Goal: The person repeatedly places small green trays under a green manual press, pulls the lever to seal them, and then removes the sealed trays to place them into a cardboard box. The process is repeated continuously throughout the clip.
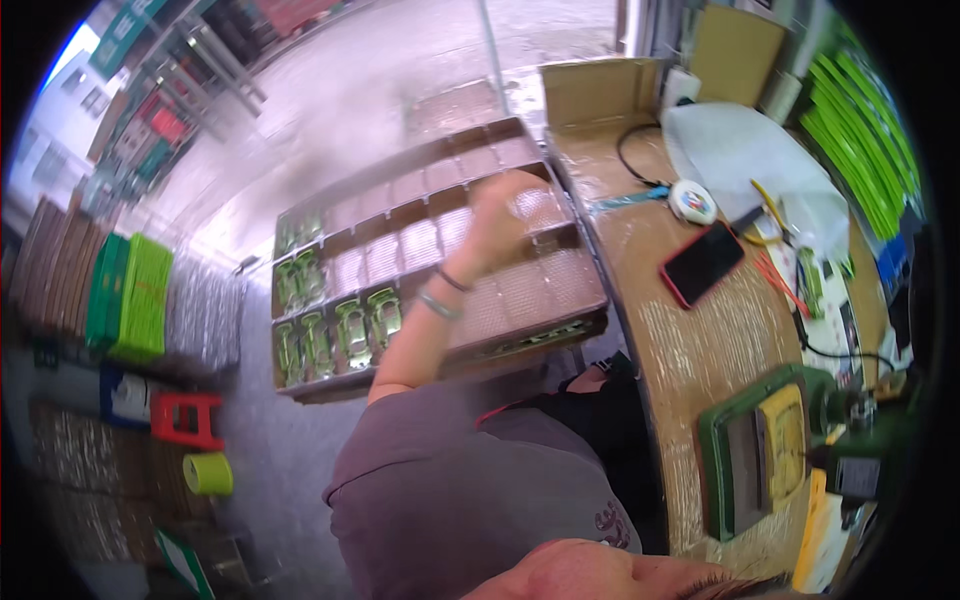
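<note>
My left hand (500, 215) reaches over the far right part of a shallow divided tray (440, 345), with a bracelet and a band at the wrist. Motion blurs its fingers, so I cannot tell whether they hold anything. Beneath it are tray compartments with a dimpled, clear lining. Several shiny green frame-like pieces (354, 333) lie in compartments at the tray's left end, most of them in the near row. I cannot make out their exact kind. My right hand does not show.
Right of the tray, a workbench (690, 370) holds a phone (703, 263), a round white tape measure (692, 201), pliers (768, 210) and a green machine (850, 420). Bright green strips (860, 140) stand behind. At left are stacked cartons (60, 265), a red stool (187, 420) and a yellow-green bucket (208, 473).
</note>
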{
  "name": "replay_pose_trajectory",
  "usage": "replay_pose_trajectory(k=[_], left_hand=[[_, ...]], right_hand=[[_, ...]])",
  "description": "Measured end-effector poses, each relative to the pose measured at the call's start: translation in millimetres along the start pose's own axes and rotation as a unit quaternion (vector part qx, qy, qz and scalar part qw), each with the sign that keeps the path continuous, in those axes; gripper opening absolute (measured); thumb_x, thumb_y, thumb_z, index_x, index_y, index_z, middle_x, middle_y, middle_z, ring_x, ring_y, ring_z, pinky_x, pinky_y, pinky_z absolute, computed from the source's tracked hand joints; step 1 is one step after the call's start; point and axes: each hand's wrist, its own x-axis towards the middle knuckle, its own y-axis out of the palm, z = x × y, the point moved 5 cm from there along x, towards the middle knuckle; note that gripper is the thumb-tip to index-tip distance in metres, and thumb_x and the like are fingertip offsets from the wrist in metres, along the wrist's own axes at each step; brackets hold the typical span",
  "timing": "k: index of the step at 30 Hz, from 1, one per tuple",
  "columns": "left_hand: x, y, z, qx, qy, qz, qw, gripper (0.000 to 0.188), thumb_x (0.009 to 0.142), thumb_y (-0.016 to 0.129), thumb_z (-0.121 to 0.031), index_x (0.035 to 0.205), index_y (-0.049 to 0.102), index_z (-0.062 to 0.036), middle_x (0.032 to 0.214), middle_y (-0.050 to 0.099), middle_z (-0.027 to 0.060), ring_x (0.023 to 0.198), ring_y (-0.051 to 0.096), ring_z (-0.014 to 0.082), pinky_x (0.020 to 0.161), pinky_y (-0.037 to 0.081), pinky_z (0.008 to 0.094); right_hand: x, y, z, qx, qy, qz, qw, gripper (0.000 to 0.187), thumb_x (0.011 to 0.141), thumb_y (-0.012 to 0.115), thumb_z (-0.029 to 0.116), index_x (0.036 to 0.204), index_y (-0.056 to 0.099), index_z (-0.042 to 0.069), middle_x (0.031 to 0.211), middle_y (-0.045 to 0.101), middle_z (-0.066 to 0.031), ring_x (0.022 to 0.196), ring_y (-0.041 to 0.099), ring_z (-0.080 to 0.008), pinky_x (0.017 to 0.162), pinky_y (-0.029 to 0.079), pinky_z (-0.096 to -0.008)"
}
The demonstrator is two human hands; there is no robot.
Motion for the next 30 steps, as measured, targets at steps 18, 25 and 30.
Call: replay_pose_trajectory(k=[18, 25, 30], left_hand=[[-95, -276, 299, 0.300, -0.369, -0.349, 0.807, 0.039, 0.095, 0.051, -0.028, 0.092, 0.072, 0.0053, 0.090, 0.071, 0.0213, 0.086, 0.068, 0.0333, 0.080, 0.053, 0.0426], [-30, -2, 48, -0.476, -0.313, 0.003, 0.822, 0.031, 0.100, 0.049, -0.020, 0.113, 0.064, 0.0032, 0.111, 0.066, 0.0125, 0.100, 0.063, 0.0225, 0.087, 0.052, 0.0379], [-86, 134, -117, -0.606, -0.401, 0.294, 0.620, 0.037, 0.100, 0.049, -0.020, 0.124, 0.059, 0.0071, 0.125, 0.062, 0.0143, 0.111, 0.060, 0.0249, 0.098, 0.047, 0.0420]], right_hand=[[8, 101, 22, 0.224, -0.170, 0.403, 0.871, 0.024, 0.101, 0.055, 0.016, 0.117, 0.057, -0.002, 0.091, 0.065, -0.0112, 0.072, 0.059, -0.0172, 0.064, 0.050, -0.0289], [-43, 164, 155, 0.280, -0.118, 0.419, 0.855, 0.034, 0.078, 0.071, -0.002, 0.111, 0.065, 0.000, 0.110, 0.063, -0.0140, 0.082, 0.066, -0.0190, 0.076, 0.050, -0.0289], [-65, 192, 208, 0.134, -0.244, 0.404, 0.871, 0.063, 0.080, 0.076, 0.010, 0.136, 0.050, 0.006, 0.137, 0.051, -0.0223, 0.099, 0.065, -0.0386, 0.082, 0.055, -0.0405]])
